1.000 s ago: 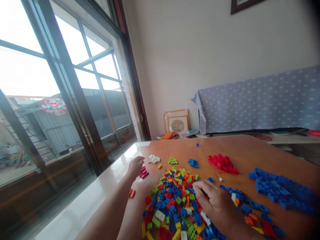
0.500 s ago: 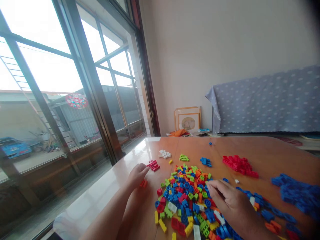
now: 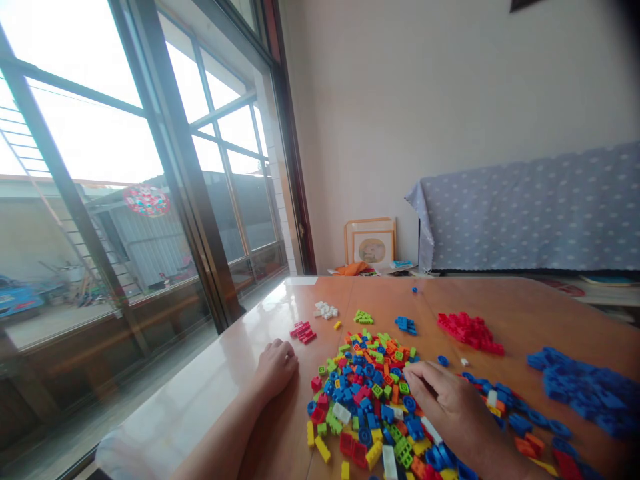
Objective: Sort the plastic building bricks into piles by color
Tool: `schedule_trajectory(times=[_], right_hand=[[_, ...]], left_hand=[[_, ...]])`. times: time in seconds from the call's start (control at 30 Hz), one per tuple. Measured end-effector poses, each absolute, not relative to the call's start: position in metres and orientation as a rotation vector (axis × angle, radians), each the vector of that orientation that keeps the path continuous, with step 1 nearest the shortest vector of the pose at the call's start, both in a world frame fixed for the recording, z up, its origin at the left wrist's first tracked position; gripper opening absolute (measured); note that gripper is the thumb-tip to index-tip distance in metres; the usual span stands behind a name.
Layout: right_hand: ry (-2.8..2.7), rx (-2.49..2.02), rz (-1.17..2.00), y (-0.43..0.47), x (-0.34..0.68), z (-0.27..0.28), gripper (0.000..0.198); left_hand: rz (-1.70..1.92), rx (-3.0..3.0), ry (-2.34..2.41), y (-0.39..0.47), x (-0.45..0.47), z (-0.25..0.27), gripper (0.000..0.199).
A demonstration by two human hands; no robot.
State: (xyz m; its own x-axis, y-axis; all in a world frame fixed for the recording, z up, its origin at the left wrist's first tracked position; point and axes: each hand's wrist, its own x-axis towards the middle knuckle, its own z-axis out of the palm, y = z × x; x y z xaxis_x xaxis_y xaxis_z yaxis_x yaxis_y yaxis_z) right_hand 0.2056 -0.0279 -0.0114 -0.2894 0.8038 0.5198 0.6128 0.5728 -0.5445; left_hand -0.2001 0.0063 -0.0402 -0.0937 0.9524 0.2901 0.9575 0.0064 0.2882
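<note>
A mixed heap of toy building bricks (image 3: 367,403) in red, blue, green, yellow, orange and white lies on the table in front of me. At the heap's right edge, my right hand (image 3: 447,400) is closed, thumb and forefinger pressed together over the bricks; whatever is in the pinch is hidden. My left hand (image 3: 277,369) rests on the table left of the heap with its fingers curled down, and what lies under them is out of sight. Just beyond it are pinkish-red bricks (image 3: 303,332) in a small group.
Sorted groups stand behind the heap: white bricks (image 3: 326,309), lime-green bricks (image 3: 364,317), blue bricks (image 3: 405,325) and a red pile (image 3: 470,332). Farther right lies a large blue pile (image 3: 583,387). Loose blue rings and bricks (image 3: 537,419) trail past my right forearm. Windows line the left side.
My left hand has drawn back a little from the pinkish-red bricks and curled, covering the spot where orange-red bricks showed. My right hand stays at the heap's edge. The view has shifted slightly.
</note>
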Motion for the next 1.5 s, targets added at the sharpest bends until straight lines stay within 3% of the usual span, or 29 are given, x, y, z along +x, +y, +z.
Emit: schedule_trajectory(times=[0.17, 0.47, 0.8, 1.23, 1.5], right_hand=[[-2.025, -1.135, 0.328, -0.029, 0.205, -0.011, 0.031], [-2.025, -1.084, 0.28, -0.021, 0.209, -0.021, 0.031], [-2.01, -1.091, 0.269, -0.021, 0.209, -0.022, 0.031], [-2.017, -1.091, 0.27, -0.023, 0.204, -0.023, 0.033], [-2.034, -1.111, 0.226, -0.02, 0.207, -0.019, 0.033]], left_hand=[[-0.735, -2.112, -2.21, 0.006, -0.202, -0.043, 0.011], [-1.066, -2.025, -2.279, 0.01, -0.218, -0.038, 0.045], [-0.822, -2.105, -2.306, 0.003, -0.203, -0.04, 0.014], [-0.541, -2.075, -2.191, 0.049, -0.158, 0.001, 0.024], [-0.448, -2.053, -2.171, 0.112, -0.088, -0.012, 0.029]])
